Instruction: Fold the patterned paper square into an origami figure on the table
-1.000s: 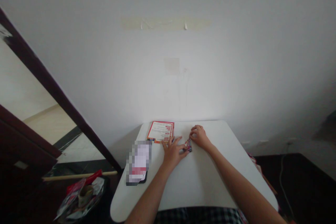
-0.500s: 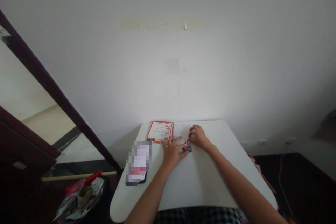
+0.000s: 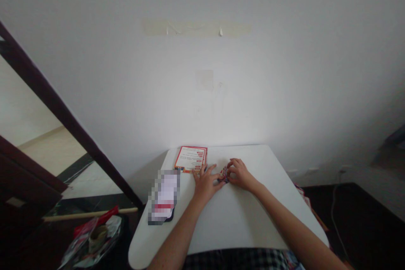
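Item one, as I read it from my remote seat: a small folded wrapper (image 3: 224,174) in mixed colours, its exact form too small to tell, sits on the tabletop between both hands. Item two: the right hand (image 3: 241,175), fingers curled together and closed over the wrapper's right side. Item three: the left hand (image 3: 205,184), resting low with fingers spread apart and its thumb reaching in at the wrapper's left edge; I cannot tell whether it pinches or merely touches. Item four: a red-bordered printed card (image 3: 190,159), lying just beyond the left hand. Item five: a pixelated, unreadable flat object (image 3: 163,197) with a dark edge, near the tabletop's left edge. Item six: the white tabletop (image 3: 232,223) itself, with a rounded near corner. Item seven: a crumpled plastic bag (image 3: 90,238) on the floor below, left of the tabletop. Risks, in my judgement: a slip of the thumb could flick the light wrapper off its spot, and a sideways sweep of the left hand could nudge the card or push the flat object over the edge.
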A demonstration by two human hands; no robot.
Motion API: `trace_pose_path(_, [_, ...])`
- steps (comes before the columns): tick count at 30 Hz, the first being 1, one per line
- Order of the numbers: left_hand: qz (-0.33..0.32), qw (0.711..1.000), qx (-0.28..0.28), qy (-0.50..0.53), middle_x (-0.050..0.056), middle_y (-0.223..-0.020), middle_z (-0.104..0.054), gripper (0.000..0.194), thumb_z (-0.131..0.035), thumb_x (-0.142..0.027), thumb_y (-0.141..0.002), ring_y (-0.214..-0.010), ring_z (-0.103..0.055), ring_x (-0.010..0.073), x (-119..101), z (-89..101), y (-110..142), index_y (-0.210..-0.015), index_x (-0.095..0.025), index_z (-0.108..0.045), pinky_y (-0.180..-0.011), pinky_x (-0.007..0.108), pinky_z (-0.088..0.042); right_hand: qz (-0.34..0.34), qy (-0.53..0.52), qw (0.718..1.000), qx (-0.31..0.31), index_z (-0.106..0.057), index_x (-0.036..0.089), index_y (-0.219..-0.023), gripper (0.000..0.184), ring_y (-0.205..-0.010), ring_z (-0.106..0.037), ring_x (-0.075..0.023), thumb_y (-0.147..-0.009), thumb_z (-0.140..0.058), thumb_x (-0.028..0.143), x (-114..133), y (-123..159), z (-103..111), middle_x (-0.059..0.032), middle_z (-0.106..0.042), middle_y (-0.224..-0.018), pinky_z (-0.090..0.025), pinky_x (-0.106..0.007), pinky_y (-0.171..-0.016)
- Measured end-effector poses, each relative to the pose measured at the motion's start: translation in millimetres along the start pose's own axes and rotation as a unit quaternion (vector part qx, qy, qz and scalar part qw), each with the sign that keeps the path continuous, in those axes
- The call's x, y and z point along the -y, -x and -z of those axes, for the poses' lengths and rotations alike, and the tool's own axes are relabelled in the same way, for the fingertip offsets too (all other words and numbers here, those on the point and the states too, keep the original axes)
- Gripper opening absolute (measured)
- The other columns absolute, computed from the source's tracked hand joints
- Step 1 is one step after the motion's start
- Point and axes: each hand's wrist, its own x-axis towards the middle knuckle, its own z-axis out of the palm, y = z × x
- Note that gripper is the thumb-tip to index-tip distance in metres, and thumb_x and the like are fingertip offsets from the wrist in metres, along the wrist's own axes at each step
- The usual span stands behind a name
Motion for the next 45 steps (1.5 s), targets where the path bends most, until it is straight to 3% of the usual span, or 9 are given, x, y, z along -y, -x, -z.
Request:
trace_pose_path(13, [0.002,1.0,0.001,-0.005,-0.007,-0.146,-0.052,0.018,-0.07,-0.052,-0.079,-0.14,-0.03,0.0361,-2.1,2.2,0.1,-0.094,-0.043,-0.076,-0.111,0.077,0.0,-0.001,-0.014,1.0,0.007,-0.071,0.027,-0.087,0.01,-0.13,-0.041,-0.0274,-0.079,-0.068,0.022,8.0,14.0,6.4,-0.0044,-0.061,-0.115,-0.035,-0.049,-0.11])
trace_pose_path(20, [0.0,1.0,0.004,0.003,-0.004,-0.147,-0.051,0.018,-0.071,-0.048,-0.079,-0.141,-0.029,0.0362,-1.6,2.4,0.2,-0.094,-0.039,-0.076,-0.113,0.075,0.001,-0.037,-0.019,0.999,-0.027,-0.07,0.025,-0.083,0.005,-0.127,-0.043,-0.0274,-0.081,-0.067,0.022,4.9,15.9,3.4,-0.006,-0.061,-0.115,-0.037,-0.049,-0.107])
trace_pose_path(29, [0.005,1.0,0.001,0.008,-0.004,-0.144,-0.054,0.021,-0.07,-0.051,-0.079,-0.14,-0.028,0.0346,-0.4,0.7,0.1,-0.096,-0.04,-0.076,-0.112,0.074,0.004,-0.032,0.026,0.999,-0.015,-0.072,0.028,-0.083,0.007,-0.131,-0.039,-0.0298,-0.078,-0.07,0.023,11.4,6.9,5.9,-0.0049,-0.061,-0.116,-0.028,-0.058,-0.111])
trace_pose_path(38, [0.001,1.0,-0.002,0.016,-0.006,-0.142,-0.056,0.018,-0.072,-0.05,-0.078,-0.139,-0.031,0.0357,0.4,-0.5,-0.5,-0.094,-0.042,-0.076,-0.111,0.076,0.004,-0.028,0.013,1.0,-0.003,-0.072,0.028,-0.082,0.007,-0.13,-0.04,-0.0297,-0.077,-0.07,0.023,12.7,5.7,9.8,-0.0049,-0.061,-0.117,-0.028,-0.057,-0.112])
trace_pose_path(45, [0.005,1.0,0.006,0.009,-0.004,-0.144,-0.055,0.021,-0.07,-0.052,-0.079,-0.139,-0.03,0.0342,-1.2,1.8,-0.4,-0.095,-0.04,-0.076,-0.113,0.074,0.002,-0.016,0.03,0.999,-0.009,-0.073,0.029,-0.088,0.012,-0.131,-0.04,-0.0296,-0.077,-0.072,0.024,12.6,-1.4,5.4,-0.0044,-0.062,-0.117,-0.022,-0.061,-0.114])
